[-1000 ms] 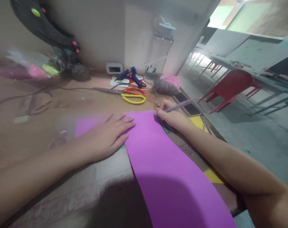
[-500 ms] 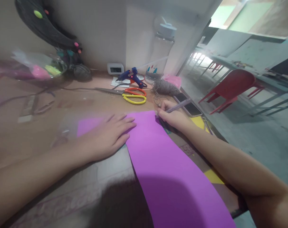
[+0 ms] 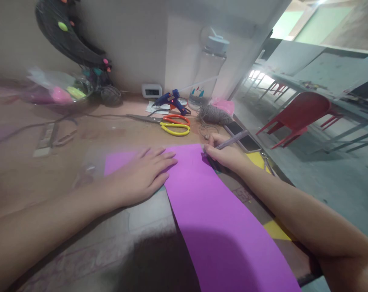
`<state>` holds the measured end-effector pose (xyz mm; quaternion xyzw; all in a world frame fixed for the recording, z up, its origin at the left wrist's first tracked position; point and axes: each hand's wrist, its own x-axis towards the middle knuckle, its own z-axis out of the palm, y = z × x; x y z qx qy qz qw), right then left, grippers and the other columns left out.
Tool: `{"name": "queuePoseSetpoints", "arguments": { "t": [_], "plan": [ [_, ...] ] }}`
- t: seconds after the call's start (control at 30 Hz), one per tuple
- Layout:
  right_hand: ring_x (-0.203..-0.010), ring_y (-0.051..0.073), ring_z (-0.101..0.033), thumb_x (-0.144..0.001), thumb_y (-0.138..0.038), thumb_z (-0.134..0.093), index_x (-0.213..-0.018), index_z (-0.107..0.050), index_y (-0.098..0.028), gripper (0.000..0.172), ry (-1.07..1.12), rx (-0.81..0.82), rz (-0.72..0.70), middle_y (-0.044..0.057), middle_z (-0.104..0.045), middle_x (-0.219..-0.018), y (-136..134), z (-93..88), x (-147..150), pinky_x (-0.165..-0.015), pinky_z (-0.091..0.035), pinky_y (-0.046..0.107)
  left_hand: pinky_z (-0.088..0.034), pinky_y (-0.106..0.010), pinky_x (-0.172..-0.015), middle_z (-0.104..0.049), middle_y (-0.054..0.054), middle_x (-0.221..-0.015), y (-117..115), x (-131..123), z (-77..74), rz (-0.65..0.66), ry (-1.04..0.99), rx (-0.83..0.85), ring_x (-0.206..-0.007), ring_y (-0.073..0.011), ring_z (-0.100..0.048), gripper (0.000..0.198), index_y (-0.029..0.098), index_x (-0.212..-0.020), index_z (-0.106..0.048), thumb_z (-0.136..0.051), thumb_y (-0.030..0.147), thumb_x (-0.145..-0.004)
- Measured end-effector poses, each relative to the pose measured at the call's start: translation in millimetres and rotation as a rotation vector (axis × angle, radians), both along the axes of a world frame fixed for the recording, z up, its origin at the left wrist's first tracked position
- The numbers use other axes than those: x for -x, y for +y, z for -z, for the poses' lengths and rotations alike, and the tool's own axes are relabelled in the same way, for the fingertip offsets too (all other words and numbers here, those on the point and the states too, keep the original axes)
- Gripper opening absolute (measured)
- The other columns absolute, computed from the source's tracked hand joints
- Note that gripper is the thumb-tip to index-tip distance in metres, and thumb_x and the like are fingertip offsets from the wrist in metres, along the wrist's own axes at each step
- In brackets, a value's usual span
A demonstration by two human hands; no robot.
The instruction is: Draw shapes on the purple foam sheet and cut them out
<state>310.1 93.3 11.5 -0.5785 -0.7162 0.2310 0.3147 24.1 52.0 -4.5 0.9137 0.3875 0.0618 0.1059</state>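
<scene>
The purple sheet [image 3: 208, 202] lies flat on the tabletop [image 3: 95, 134], running from mid-table to the near edge. The left hand [image 3: 141, 174] presses on the sheet's far left portion, its grip spread flat and holding nothing. The right hand [image 3: 225, 152] has its grip pinched on a pen [image 3: 232, 140], with the tip at the sheet's far right corner. No drawn line is visible on the sheet, so marking appears barely begun. Scissors [image 3: 174, 123], a glue gun [image 3: 172, 101] and a phone [image 3: 244, 136] lie beyond, untouched.
</scene>
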Motion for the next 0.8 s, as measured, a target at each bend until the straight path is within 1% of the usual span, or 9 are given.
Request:
{"name": "queuePoseSetpoints", "arguments": {
  "t": [0.1,0.33,0.47,0.57,0.63,0.8],
  "plan": [
    [-0.057,0.014,-0.046,-0.08,-0.03,-0.058,-0.067,-0.038,-0.025,0.024,0.023,-0.021,0.018,-0.004,-0.048,-0.056,0.6,0.0,1.1,-0.055,-0.031,0.028,-0.023,-0.062,-0.127,-0.046,-0.002,-0.164,0.0,0.5,0.9,0.004,-0.01,-0.002,-0.156,-0.0313,-0.032,0.055,0.025,-0.155,-0.05,-0.029,0.042,-0.107],
    [-0.057,0.014,-0.047,-0.082,-0.033,-0.058,-0.068,-0.04,-0.024,0.024,-0.051,-0.035,0.043,-0.004,-0.052,-0.06,-0.4,-3.0,3.3,-0.055,-0.03,0.028,-0.023,-0.061,-0.126,-0.046,-0.004,-0.164,-0.5,0.9,0.0,0.002,-0.01,-0.003,-0.156,-0.0315,-0.033,0.055,0.025,-0.155,-0.051,-0.029,0.043,-0.107],
    [-0.055,0.014,-0.047,-0.08,-0.031,-0.058,-0.066,-0.039,-0.024,0.024,-0.069,-0.017,0.026,-0.004,-0.05,-0.057,-2.0,-3.1,1.2,-0.056,-0.031,0.028,-0.024,-0.06,-0.126,-0.047,-0.004,-0.163,-0.1,0.2,-0.1,0.0,-0.005,-0.004,-0.156,-0.0313,-0.033,0.055,0.025,-0.154,-0.051,-0.029,0.042,-0.106],
    [-0.055,0.014,-0.047,-0.08,-0.033,-0.058,-0.065,-0.039,-0.024,0.026,-0.051,0.006,-0.006,-0.004,-0.049,-0.055,-2.4,-2.8,0.0,-0.056,-0.032,0.028,-0.024,-0.06,-0.127,-0.048,-0.004,-0.163,0.5,-0.3,0.5,0.001,-0.012,-0.007,-0.156,-0.0312,-0.034,0.055,0.025,-0.154,-0.051,-0.03,0.042,-0.106],
    [-0.055,0.014,-0.047,-0.08,-0.034,-0.058,-0.065,-0.039,-0.024,0.026,-0.04,0.011,-0.002,-0.004,-0.049,-0.056,-1.9,-2.4,0.1,-0.056,-0.032,0.029,-0.023,-0.06,-0.127,-0.047,-0.004,-0.163,0.6,-0.2,0.7,0.002,-0.016,-0.004,-0.156,-0.0313,-0.033,0.055,0.025,-0.154,-0.051,-0.03,0.042,-0.106],
    [-0.056,0.014,-0.046,-0.08,-0.03,-0.058,-0.066,-0.039,-0.025,0.024,-0.067,-0.044,0.028,-0.004,-0.05,-0.057,-0.8,-2.7,1.6,-0.055,-0.031,0.029,-0.022,-0.062,-0.127,-0.046,-0.005,-0.164,-0.3,0.8,-0.7,0.001,-0.014,0.01,-0.156,-0.0317,-0.032,0.055,0.024,-0.155,-0.051,-0.03,0.042,-0.107]
  ]
}}
